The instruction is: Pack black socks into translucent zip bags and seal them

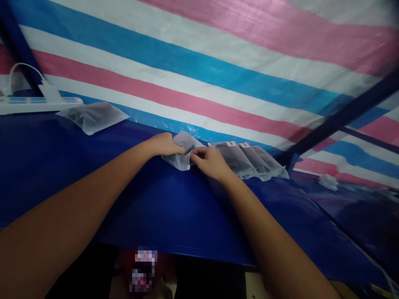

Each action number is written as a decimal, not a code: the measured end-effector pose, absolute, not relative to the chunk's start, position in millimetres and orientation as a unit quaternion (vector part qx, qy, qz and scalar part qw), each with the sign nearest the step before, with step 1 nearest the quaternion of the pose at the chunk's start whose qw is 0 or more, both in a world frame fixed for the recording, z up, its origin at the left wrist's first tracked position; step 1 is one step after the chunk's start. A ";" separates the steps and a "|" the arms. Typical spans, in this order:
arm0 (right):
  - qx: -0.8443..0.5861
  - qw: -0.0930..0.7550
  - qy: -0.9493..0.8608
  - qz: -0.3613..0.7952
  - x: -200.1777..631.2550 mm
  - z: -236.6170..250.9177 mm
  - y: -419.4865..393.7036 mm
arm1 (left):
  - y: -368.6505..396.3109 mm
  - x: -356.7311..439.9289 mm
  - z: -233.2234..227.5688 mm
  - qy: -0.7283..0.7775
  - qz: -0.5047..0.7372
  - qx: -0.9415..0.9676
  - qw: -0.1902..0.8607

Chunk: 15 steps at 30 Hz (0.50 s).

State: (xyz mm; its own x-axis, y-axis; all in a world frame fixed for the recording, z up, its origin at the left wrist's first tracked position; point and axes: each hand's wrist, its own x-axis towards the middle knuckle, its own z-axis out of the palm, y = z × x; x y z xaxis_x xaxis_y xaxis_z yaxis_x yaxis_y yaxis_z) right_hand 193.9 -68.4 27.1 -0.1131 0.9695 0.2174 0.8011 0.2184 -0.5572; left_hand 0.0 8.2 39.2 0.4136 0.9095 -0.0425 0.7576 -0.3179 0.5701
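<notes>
While your right hand (211,161) pinches one edge of the frosted zip bag (188,142) near the blue tabletop's (174,211) back, your left hand (166,143) touches its other side; whether this one grips, I cannot tell.

Can read no word, number, brand or sign anywhere in the head view. Can make out a left label (231,143) and a right label (245,145), both small and pale, lying close together. Can place the first near the far edge of the left bag (234,160) and the second near the far edge of the middle bag (253,161), in a row of overlapping frosted bags on the blue desk (187,216). Seem to bear darker marks, perhaps print, though too small and blurred to tell.
</notes>
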 end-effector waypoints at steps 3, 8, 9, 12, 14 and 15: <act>-0.620 0.277 -0.718 0.154 195.5 27.3 -67.2 | 11.5 -4.0 36.6 0.529 0.169 0.770 0.315; -0.651 0.285 -0.683 0.170 200.0 25.9 -62.8 | 11.1 -1.1 31.7 0.505 0.234 0.732 0.393; -0.653 0.297 -0.675 0.173 200.9 25.7 -61.5 | 9.6 0.0 32.3 0.503 0.251 0.724 0.400; -0.626 0.396 -0.631 0.231 202.0 25.4 -58.4 | 5.7 1.9 35.2 0.494 0.304 0.701 0.415; -0.572 0.497 -0.571 0.315 201.1 25.7 -57.6 | 5.0 1.8 35.8 0.475 0.330 0.687 0.440; -0.543 0.541 -0.536 0.355 200.3 26.0 -57.6 | 5.3 1.5 35.4 0.461 0.340 0.679 0.459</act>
State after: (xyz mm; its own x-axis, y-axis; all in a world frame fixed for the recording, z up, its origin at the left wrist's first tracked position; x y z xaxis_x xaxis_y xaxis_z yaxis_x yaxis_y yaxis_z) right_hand 200.3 -57.6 26.0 0.1744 0.9653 0.1945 0.1980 0.1591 -0.9672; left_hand 1.5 5.3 35.4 0.3437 0.9383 0.0385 0.3142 -0.1535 0.9369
